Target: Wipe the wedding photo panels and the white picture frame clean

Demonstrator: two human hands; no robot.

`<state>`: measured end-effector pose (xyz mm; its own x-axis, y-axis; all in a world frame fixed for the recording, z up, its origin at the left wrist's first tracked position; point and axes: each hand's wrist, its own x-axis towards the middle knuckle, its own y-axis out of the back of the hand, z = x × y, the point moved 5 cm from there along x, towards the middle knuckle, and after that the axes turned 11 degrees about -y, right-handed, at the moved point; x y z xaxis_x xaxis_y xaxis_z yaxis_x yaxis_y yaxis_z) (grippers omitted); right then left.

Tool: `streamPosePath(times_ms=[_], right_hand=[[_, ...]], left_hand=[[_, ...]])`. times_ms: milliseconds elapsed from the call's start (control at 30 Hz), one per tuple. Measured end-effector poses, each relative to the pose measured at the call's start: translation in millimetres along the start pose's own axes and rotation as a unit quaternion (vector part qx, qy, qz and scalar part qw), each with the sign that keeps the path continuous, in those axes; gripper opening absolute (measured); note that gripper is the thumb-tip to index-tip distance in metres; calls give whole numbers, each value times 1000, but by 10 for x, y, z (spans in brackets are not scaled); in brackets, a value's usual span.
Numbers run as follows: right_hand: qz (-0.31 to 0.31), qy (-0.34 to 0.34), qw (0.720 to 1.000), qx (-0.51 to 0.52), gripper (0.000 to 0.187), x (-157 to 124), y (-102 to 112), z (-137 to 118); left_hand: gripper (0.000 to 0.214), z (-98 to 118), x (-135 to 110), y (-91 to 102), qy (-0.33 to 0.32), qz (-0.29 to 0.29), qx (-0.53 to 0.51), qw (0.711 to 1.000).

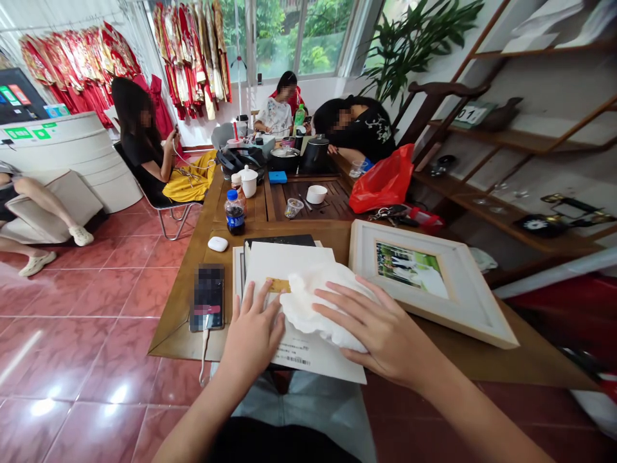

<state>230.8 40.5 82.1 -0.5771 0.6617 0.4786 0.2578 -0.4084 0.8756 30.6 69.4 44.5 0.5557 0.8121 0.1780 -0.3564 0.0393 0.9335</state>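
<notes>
My right hand (371,325), fingers slightly apart, rests on the crumpled white cloth (308,292) — it lies atop the white sheet (332,365) — and my left hand (255,331), fingers spread, lies beside it.

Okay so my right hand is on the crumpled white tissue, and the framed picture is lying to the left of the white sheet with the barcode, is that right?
Not quite: the framed picture lies to the right of the white sheet, as the head view shows. Your right hand is indeed on the crumpled white tissue.
</notes>
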Motion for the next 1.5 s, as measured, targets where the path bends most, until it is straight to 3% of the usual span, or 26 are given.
streamPosePath(times_ms=[233, 367, 533, 600, 767, 900, 1000, 1233, 1500], right_hand=[[-8, -21, 1000, -22, 56, -104, -45, -321], [-26, -45, 999, -4, 61, -172, -149, -356], [-43, -103, 993, 29, 81, -165, -189, -268], [-46, -123, 991, 35, 81, -140, -186, -262], [-42, -116, 991, 58, 65, -35, -246, -418], [-45, -84, 993, 64, 70, 103, -323, -649], [-52, -102, 991, 66, 67, 174, -342, -733], [-28, -159, 984, 76, 64, 48, -282, -585], [21, -256, 965, 56, 49, -227, -192, -309]], left_hand=[[58, 86, -52, -135, 18, 17, 6, 1000], [57, 130, -103, -130, 7, 21, 6, 1000], [49, -96, -6, 59, -33, 37, -34, 998], [48, -219, 52, 80, -29, 48, -54, 997], [54, -358, 71, -63, -21, 48, -149, 987], [59, -421, 27, -139, -48, 65, -213, 974], [59, -490, 18, -165, -65, 73, -245, 965], [56, -501, 30, -164, -63, 73, -239, 966], [54, -492, 20, -161, -48, 115, -238, 963]])
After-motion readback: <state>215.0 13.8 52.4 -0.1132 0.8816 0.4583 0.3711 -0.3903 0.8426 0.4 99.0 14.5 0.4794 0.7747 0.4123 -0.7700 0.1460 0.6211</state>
